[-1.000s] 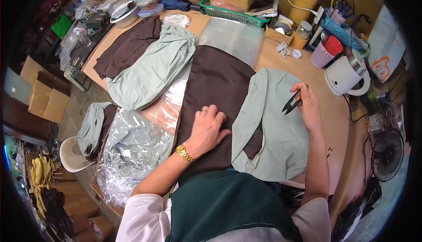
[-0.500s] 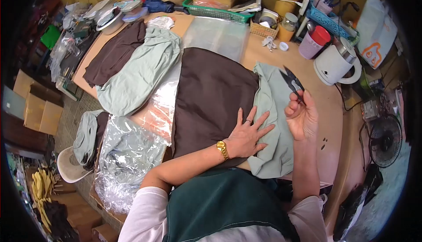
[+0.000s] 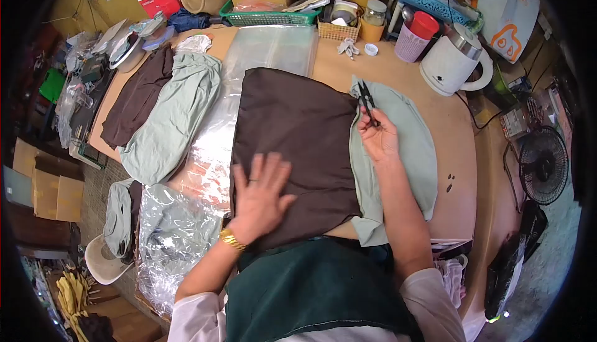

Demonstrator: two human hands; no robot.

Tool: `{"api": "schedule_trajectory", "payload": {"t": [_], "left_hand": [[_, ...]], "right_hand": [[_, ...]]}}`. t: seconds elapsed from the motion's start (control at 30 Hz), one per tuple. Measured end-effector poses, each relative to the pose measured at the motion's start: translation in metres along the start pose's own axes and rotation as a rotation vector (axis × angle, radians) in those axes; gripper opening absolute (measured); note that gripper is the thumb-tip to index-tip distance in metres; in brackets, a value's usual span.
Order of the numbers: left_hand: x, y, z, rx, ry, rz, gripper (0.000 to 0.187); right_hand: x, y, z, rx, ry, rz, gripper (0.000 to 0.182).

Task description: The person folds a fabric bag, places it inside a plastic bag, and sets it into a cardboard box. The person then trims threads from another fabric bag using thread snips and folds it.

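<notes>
A dark brown cloth piece (image 3: 298,130) lies spread on the table in front of me, with pale green cloth (image 3: 410,149) showing along its right side. My left hand (image 3: 260,202) is over the lower left of the brown cloth, fingers spread and slightly blurred, holding nothing. Black thread snips (image 3: 368,102) point upward in my right hand (image 3: 379,135), whose fingers are wrapped round them. That hand is above the seam between brown and green, near the upper right corner of the brown cloth.
Folded brown and green pieces (image 3: 177,112) lie at the left beside clear plastic sheets (image 3: 270,50). A plastic-wrapped bundle (image 3: 177,236) is at the near left. Along the back right stand a white kettle (image 3: 449,62), a pink cup (image 3: 410,42) and a jar (image 3: 374,15). A black fan (image 3: 544,161) is far right.
My left hand has moved left from the green edge onto the brown cloth. My right hand has shifted left and up with the snips. The green cloth is spread wider to the right.
</notes>
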State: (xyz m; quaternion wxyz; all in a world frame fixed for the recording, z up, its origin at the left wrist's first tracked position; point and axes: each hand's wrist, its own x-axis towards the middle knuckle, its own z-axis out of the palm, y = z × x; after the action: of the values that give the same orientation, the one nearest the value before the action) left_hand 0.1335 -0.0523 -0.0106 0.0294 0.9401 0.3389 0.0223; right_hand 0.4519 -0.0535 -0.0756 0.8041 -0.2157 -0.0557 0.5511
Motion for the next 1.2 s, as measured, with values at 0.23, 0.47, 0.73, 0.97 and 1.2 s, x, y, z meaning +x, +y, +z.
{"api": "schedule_trajectory", "payload": {"t": [0.23, 0.47, 0.73, 0.97, 1.2], "left_hand": [[-0.034, -0.094, -0.015, -0.239, 0.356, -0.442, 0.049], [0.078, -0.130, -0.005, -0.780, 0.343, -0.424, 0.063], [0.177, -0.161, -0.024, -1.223, 0.539, -0.218, 0.039], [0.076, -0.123, -0.144, -1.585, 0.765, 0.371, 0.014], [-0.016, -0.130, -0.030, -1.376, 0.230, -0.113, 0.028]], "right_hand": [[-0.020, -0.004, 0.039, -0.249, -0.043, -0.021, 0.011], [0.007, -0.124, 0.031, -1.275, 0.326, -0.563, 0.029], [0.003, -0.185, 0.040, -1.714, 0.658, -0.552, 0.036], [-0.078, -0.237, 0.089, -0.586, 0.305, -0.781, 0.025], [-0.148, -0.222, -0.070, -1.069, 0.186, -0.419, 0.034]]}}
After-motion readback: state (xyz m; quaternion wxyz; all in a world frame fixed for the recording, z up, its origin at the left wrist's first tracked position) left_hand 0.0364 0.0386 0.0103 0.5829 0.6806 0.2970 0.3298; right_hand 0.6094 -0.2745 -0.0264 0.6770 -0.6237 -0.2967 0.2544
